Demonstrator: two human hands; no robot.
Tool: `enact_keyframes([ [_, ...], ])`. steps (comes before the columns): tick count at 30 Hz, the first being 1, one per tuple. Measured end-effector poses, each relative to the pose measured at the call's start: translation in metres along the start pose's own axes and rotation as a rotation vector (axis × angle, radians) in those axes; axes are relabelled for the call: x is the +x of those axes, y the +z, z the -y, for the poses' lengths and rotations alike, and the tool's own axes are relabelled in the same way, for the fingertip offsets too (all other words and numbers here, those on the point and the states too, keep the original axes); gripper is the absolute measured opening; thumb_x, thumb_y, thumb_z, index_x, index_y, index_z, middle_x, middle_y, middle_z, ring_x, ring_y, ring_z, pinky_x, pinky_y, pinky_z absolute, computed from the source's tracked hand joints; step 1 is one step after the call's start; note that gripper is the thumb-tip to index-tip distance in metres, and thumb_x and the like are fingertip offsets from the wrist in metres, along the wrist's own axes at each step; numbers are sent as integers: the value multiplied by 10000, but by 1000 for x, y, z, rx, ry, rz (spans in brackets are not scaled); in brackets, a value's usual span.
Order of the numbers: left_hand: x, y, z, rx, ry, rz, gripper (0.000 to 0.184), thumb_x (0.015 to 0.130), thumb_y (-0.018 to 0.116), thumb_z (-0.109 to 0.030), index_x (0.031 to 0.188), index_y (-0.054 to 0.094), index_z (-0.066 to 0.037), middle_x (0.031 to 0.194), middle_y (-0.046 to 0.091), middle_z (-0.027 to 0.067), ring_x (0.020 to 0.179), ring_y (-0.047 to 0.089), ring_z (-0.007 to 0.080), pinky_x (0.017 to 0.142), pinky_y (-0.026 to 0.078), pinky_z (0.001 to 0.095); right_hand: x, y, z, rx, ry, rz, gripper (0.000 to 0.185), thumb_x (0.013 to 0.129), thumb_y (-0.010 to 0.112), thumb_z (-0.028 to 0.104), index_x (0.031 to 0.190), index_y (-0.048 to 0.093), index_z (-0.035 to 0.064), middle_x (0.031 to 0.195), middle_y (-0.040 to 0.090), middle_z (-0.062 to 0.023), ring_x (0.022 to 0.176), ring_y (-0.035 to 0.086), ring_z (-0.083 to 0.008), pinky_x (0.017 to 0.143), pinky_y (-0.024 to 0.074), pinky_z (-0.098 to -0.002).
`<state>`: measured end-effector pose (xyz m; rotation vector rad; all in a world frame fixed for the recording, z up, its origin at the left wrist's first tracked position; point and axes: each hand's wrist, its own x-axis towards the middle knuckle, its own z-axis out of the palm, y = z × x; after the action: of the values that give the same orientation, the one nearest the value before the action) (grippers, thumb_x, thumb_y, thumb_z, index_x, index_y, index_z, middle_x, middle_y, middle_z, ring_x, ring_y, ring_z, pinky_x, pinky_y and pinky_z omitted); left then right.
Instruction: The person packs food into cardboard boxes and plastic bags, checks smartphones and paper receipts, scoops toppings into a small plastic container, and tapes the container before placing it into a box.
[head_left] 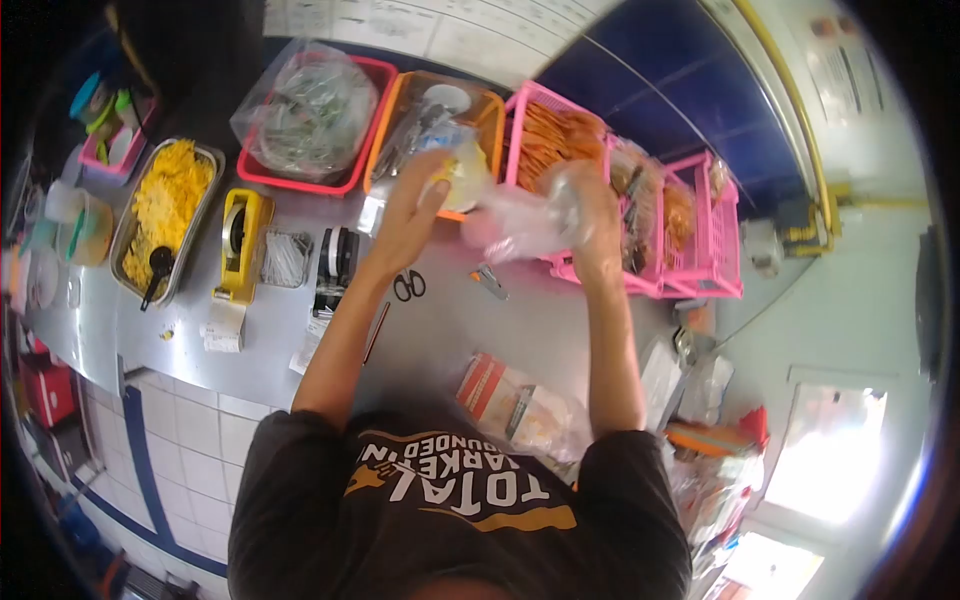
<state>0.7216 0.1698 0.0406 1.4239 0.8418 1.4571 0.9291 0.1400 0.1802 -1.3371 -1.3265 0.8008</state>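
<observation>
Over the front of the orange basket (376,165), my left hand (408,205) has its fingers and thumb curled round a pale yellow, partly see-through plastic bag (466,182). What the bag contains is unclear. My right hand (594,220) grips a clear plastic bag (530,225), smeared by motion, which hangs toward the left in front of the pink baskets. Black-handled scissors (409,286) and a small grey-and-orange cutter (489,282) lie on the metal counter (440,330) below my hands.
Pink baskets (650,282) hold bagged orange and brown food at the right. A red tray (300,185) of bagged greens, a metal pan (205,200) of yellow shreds and a yellow tape dispenser (243,240) stand left. Printed packages (525,405) lie near my body.
</observation>
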Motion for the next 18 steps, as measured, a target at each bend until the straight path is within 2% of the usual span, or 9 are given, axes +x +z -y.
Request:
enact_keyframes([
  [3, -19, 17, -98, -38, 124, 227, 687, 976, 635, -270, 1527, 362, 36, 1493, 487, 208, 1381, 490, 305, 1165, 340, 398, -47, -36, -28, -329, -289, 243, 313, 1029, 521, 231, 1193, 632, -11, 1022, 642, -77, 971, 587, -218, 887, 466, -334],
  [5, -48, 53, -137, -28, -24, 549, 928, 904, 748, -185, 1612, 176, 1, 1513, 454, 185, 1397, 447, 251, 1149, 355, 365, -77, -24, 28, 162, 232, 112, 296, 1040, 506, 231, 1145, 634, -15, 1019, 645, -70, 943, 586, -189, 859, 473, -312],
  [7, -79, 83, -138, -24, -24, 704, 792, 893, 690, -91, 1540, 248, 18, 1424, 528, 207, 1283, 586, 307, 1074, 444, 388, -101, -48, 32, 297, 335, 39, 294, 1045, 517, 241, 1131, 626, -18, 1013, 646, -62, 933, 583, -177, 844, 476, -302],
  [9, -102, 112, -139, -158, -136, 487, 721, 851, 593, 26, 1503, 285, 12, 1294, 608, 192, 1186, 642, 273, 1005, 485, 368, -130, -82, 32, 442, 386, -30, 294, 1049, 528, 251, 1118, 618, -21, 1007, 647, -54, 923, 581, -165, 830, 479, -292],
  [10, -113, 122, -150, -387, -299, 440, 590, 775, 487, 114, 1355, 489, 3, 1127, 663, 154, 1116, 656, 228, 952, 492, 320, -149, -101, 35, 119, 225, -8, 271, 1046, 545, 237, 1137, 601, -12, 988, 644, -57, 911, 590, -160, 824, 481, -290],
  [11, -117, 124, -153, -388, -309, 474, 590, 775, 487, 114, 1355, 489, 3, 1127, 663, 154, 1116, 656, 228, 952, 492, 320, -170, -117, 37, -207, 76, 21, 253, 1043, 563, 223, 1155, 584, -3, 968, 641, -61, 900, 599, -154, 819, 483, -288],
  [13, -121, 121, -153, -36, 278, 528, 495, 704, 490, 110, 1155, 655, -11, 1075, 687, 126, 978, 670, 196, 860, 513, 285, -227, -136, 49, -345, 88, -66, 340, 981, 650, 203, 1242, 542, 12, 950, 631, -112, 912, 643, -204, 806, 516, -340],
  [16, -135, 136, -189, -42, 253, 507, 360, 662, 540, 53, 967, 718, -15, 949, 685, 114, 842, 670, 215, 740, 526, 283, -284, -148, 45, -996, -118, -349, 477, 916, 708, 203, 1311, 500, 37, 941, 653, -171, 882, 683, -295, 757, 548, -407],
  [18, -144, 151, -186, 66, 314, 687, 367, 657, 558, 31, 984, 721, -13, 901, 669, 112, 771, 654, 241, 692, 527, 296, -318, -145, 17, -1059, 402, -161, 483, 855, 749, 202, 1265, 558, 32, 928, 682, -182, 839, 687, -350, 709, 555, -445],
])
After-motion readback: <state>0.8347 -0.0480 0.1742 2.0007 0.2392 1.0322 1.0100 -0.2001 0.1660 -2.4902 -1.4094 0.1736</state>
